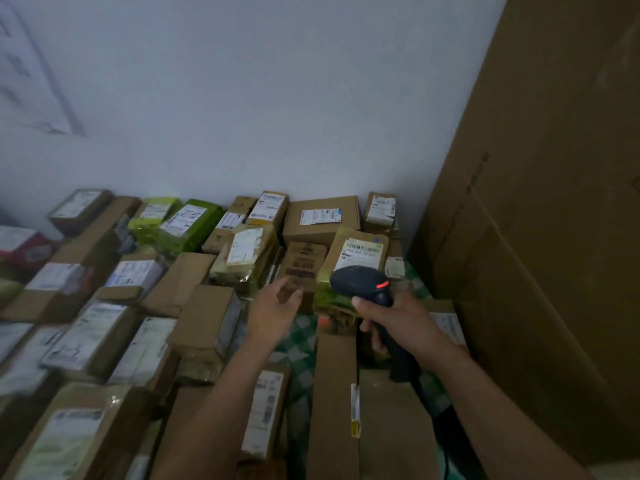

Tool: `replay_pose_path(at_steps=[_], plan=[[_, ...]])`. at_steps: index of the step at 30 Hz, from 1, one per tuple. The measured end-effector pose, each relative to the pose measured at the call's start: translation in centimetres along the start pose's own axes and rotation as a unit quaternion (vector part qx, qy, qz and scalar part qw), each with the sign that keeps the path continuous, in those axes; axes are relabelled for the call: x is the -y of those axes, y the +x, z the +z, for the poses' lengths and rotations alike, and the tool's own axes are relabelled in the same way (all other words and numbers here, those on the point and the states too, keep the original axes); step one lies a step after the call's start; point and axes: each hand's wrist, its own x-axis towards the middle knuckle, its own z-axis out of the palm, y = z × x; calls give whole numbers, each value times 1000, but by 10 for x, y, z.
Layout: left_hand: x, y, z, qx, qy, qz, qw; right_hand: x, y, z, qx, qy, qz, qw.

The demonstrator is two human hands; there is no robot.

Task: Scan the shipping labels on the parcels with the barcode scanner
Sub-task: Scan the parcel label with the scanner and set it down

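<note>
My right hand (398, 320) round the barcode scanner (360, 282) before the green-wrapped parcel (362, 254), left hand (273, 310) slack (empty) beside it.

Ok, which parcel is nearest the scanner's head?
The yellow-green wrapped parcel just beyond the barcode scanner, its white label bearing a blue dot; the other green-wrapped ones lie farther left.

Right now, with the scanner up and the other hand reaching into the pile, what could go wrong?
The scanner in the right hand faces several crowded labels, so it might read the wrong one. The left hand reaches toward a small brown box wedged beside a tilted green parcel; pulling it could tip that parcel over.
</note>
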Motion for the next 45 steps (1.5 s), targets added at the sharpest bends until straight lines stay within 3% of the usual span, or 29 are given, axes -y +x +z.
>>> replay_pose_path(at_steps=[5,8,12,17,23,29,35,38,45], plan=[[74,-53,-1,28,115,-35,992,-12,-14,43,51,-44,34,997],[103,-81,9,51,273,-86,957,-22,-23,62,60,-68,58,994],[114,-101,9,59,305,-122,943,-35,-37,82,39,-72,93,992],[123,-102,-3,42,180,-180,966,-39,-57,96,12,-44,117,992],[104,-113,-21,25,31,-146,989,-40,-75,110,-14,81,106,991],[69,-135,-34,-8,-137,-95,986,-45,-90,115,-52,167,79,981],[67,-156,-57,122,-264,-77,953,-36,-106,96,-57,312,75,945],[72,-173,-52,143,-289,-94,942,-34,-120,90,-62,277,62,957],[83,-207,-46,-27,-232,-149,961,-35,-165,70,-6,120,10,993]])
